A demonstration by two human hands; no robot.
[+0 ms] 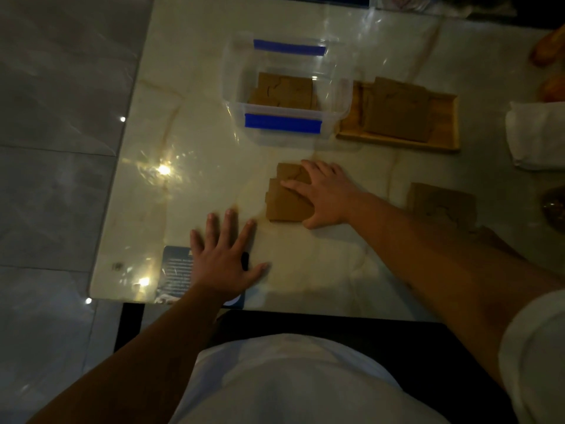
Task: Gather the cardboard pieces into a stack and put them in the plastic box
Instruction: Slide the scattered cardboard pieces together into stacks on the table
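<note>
Head view: cardboard pieces (286, 200) under right fingers (295, 188)

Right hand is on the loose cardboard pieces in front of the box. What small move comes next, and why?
Probably square them up: the right hand lies flat on the brown cardboard pieces, which overlap unevenly. The left hand rests spread on the pale marble table, free to push their left edge. Then they can go into the clear plastic box with blue clips.
</note>
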